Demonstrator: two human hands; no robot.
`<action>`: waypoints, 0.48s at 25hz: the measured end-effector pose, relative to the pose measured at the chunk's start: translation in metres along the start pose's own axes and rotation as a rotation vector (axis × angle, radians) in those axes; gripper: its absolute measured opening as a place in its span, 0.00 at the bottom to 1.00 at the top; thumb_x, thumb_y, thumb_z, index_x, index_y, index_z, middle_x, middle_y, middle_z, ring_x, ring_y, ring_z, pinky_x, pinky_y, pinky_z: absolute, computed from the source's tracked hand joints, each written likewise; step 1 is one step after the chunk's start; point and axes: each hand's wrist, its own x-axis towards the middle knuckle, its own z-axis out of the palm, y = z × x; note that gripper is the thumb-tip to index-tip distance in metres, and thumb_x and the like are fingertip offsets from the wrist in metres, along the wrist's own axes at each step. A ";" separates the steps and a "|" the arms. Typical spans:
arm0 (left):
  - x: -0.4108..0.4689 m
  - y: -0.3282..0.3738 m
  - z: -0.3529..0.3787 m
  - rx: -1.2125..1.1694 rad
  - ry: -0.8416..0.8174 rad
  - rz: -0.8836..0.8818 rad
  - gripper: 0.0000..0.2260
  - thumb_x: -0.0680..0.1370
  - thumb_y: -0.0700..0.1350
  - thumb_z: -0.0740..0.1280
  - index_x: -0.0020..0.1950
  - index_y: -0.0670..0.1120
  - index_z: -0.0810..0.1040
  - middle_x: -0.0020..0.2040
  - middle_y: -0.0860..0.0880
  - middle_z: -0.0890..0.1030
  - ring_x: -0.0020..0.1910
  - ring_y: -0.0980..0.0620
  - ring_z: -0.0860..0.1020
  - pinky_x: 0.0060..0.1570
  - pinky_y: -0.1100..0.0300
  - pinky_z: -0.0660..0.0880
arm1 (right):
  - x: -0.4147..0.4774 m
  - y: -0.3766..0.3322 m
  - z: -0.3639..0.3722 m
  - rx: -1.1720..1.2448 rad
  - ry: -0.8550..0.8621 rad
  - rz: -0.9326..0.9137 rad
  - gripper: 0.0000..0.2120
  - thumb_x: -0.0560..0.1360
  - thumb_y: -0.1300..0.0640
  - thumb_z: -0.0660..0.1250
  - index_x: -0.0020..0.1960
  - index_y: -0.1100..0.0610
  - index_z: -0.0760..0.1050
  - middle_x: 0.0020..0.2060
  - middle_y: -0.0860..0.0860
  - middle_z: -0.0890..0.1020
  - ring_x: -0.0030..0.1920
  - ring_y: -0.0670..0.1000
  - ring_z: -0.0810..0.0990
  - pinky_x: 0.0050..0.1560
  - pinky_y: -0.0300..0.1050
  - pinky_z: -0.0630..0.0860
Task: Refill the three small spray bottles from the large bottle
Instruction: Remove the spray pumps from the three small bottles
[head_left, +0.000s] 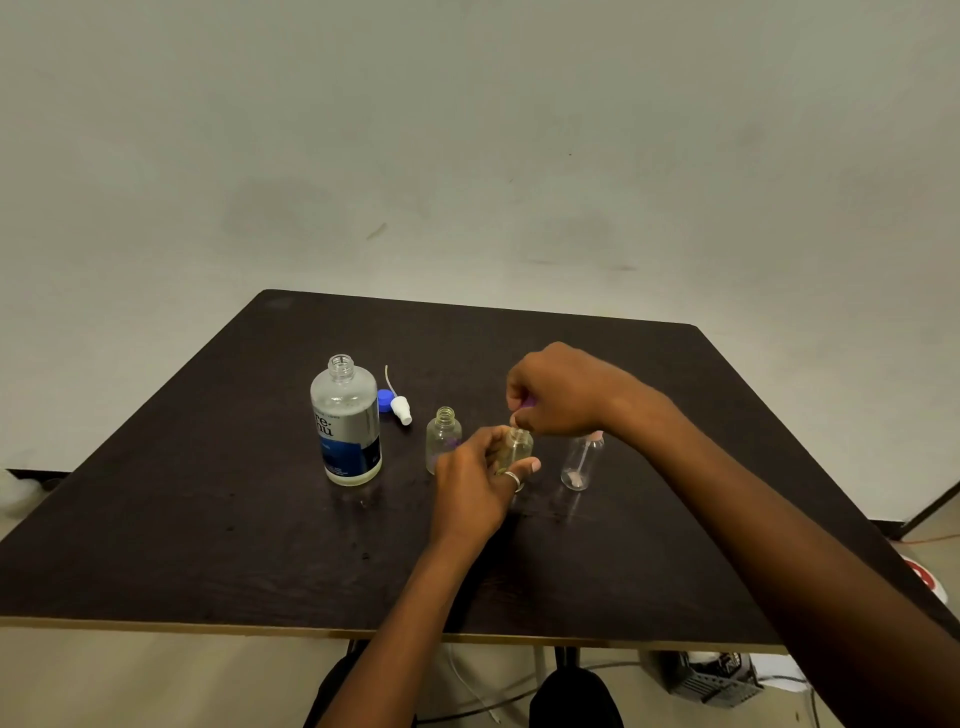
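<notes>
Grip of left hand (475, 488) clasps small bottle (519, 446); right hand (558, 389) pinches its purple sprayer (529, 401)

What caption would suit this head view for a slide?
Left hand holds a small bottle while the right hand grips its sprayer, beside the open large bottle on a dark table.

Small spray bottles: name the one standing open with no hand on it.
The leftmost one, beside the large bottle: bare threaded neck, untouched. The left hand grips the middle one; the rightmost one wears its pink sprayer.
</notes>
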 end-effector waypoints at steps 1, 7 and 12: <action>0.000 0.001 0.000 0.000 0.008 -0.001 0.20 0.69 0.50 0.79 0.59 0.50 0.81 0.47 0.56 0.85 0.47 0.65 0.82 0.49 0.68 0.79 | -0.003 0.001 -0.008 0.008 0.008 -0.002 0.03 0.72 0.57 0.69 0.45 0.55 0.81 0.40 0.48 0.82 0.41 0.49 0.80 0.43 0.44 0.79; 0.000 0.001 0.001 -0.030 0.001 -0.024 0.22 0.68 0.47 0.80 0.60 0.48 0.80 0.48 0.57 0.84 0.48 0.67 0.81 0.52 0.68 0.78 | -0.024 0.005 -0.057 0.076 0.030 -0.004 0.08 0.73 0.57 0.66 0.49 0.50 0.82 0.43 0.42 0.81 0.46 0.44 0.79 0.47 0.41 0.75; 0.000 0.002 0.001 -0.026 0.010 -0.020 0.21 0.68 0.48 0.80 0.59 0.49 0.81 0.46 0.59 0.84 0.47 0.67 0.81 0.50 0.70 0.78 | -0.019 0.012 -0.069 0.126 0.163 0.049 0.08 0.73 0.58 0.66 0.49 0.51 0.82 0.44 0.46 0.83 0.45 0.46 0.80 0.45 0.41 0.76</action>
